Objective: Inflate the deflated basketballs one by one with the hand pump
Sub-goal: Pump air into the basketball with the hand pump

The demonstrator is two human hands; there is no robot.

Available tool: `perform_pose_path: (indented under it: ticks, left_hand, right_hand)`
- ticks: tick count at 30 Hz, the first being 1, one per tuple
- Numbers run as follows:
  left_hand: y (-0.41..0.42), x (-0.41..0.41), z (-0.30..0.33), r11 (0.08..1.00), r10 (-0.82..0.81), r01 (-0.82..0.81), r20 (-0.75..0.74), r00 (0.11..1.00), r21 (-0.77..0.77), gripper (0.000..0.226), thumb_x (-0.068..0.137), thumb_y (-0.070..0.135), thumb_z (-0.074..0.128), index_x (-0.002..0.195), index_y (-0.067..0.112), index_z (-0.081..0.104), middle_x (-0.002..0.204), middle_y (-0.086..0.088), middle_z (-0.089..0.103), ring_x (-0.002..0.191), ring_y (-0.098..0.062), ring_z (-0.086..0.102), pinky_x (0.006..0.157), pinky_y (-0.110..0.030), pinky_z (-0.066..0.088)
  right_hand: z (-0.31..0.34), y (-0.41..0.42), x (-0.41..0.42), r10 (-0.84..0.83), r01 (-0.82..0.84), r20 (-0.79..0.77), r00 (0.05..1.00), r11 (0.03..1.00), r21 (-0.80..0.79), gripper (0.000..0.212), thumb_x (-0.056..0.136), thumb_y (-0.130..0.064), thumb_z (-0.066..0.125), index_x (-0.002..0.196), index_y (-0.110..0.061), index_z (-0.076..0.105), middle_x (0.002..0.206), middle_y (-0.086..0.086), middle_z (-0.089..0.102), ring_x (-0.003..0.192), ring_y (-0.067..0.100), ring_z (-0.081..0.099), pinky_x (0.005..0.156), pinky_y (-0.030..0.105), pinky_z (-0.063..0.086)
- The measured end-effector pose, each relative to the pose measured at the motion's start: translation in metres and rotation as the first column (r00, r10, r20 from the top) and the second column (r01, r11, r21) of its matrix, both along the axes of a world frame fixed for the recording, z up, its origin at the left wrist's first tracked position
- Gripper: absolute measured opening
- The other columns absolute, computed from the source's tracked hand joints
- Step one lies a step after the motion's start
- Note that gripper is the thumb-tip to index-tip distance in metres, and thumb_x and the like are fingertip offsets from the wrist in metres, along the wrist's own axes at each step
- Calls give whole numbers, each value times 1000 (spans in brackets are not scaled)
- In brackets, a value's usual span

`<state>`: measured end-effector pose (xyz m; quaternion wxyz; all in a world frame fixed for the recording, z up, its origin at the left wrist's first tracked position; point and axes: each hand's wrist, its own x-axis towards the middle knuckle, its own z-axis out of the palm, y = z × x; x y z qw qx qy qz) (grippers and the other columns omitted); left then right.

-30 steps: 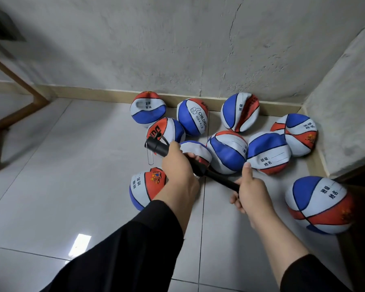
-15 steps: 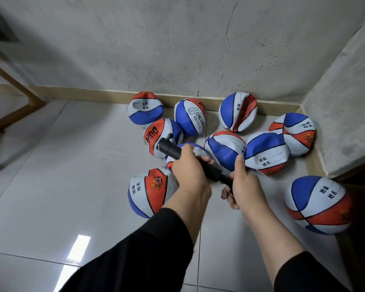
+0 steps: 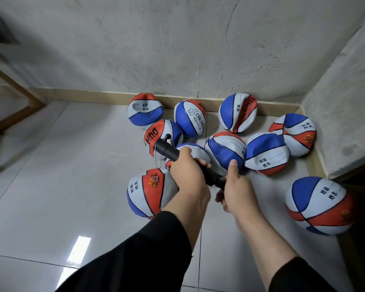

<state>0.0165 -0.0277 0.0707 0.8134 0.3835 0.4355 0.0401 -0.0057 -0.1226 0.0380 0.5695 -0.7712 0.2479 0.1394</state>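
A black hand pump (image 3: 167,151) slants across the middle of the view, its far end up left. My left hand (image 3: 188,175) grips its barrel. My right hand (image 3: 236,187) grips the handle end, thumb pointing up. A thin metal needle or clip (image 3: 158,158) hangs from the pump's far end. Several red, white and blue basketballs lie on the floor, most of them dented and flat. One ball (image 3: 148,191) lies just left of my left wrist. Another ball (image 3: 192,151) is partly hidden behind my left hand.
The balls crowd a corner between a rough grey back wall (image 3: 177,49) and a right wall (image 3: 346,114). A rounder ball (image 3: 318,205) sits apart at the right. Pale floor tiles (image 3: 61,165) spread to the left, with a wooden frame (image 3: 15,110) at the far left.
My hands have come closer together along the pump, so the handle rod that showed between them is pushed in. The pump's far end has shifted slightly right.
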Motion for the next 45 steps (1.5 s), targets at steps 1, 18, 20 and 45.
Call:
perform_pose_path:
  ticks: [1,18,20,45]
  left_hand:
    - [-4,-2,-2,1000,-9,9,-3,1000,-1,23,92,26,54,77,8,53,55,-9,54,51,-26,54,69,-40,48]
    - [17,7,-8,984,92,-87,-28,995,154,10,95,12,52,105,14,53,65,-6,50,46,-18,52,43,-23,43]
    - [6,7,-7,989,91,-89,-10,996,119,7,93,11,51,99,15,52,55,-2,49,44,-20,50,49,-27,46]
    - [-11,-8,-19,991,26,-20,-40,999,132,40,84,14,49,115,-10,59,68,-19,60,40,-22,55,42,-26,46]
  right_hand:
    - [2,2,1,5,-5,20,1000,1000,-25,67,104,-63,25,81,-11,62,67,15,67,53,26,55,56,34,42]
    - [-9,-4,-10,-97,99,-67,993,995,26,65,107,-54,29,82,-1,59,47,10,59,49,28,52,47,29,37]
    - [-6,3,-6,-77,77,-46,996,997,4,66,106,-57,28,89,-3,62,53,12,64,52,31,58,48,32,43]
    - [-1,7,-15,-46,46,-3,999,998,45,70,107,-56,32,76,-2,63,53,12,60,48,28,55,53,38,46]
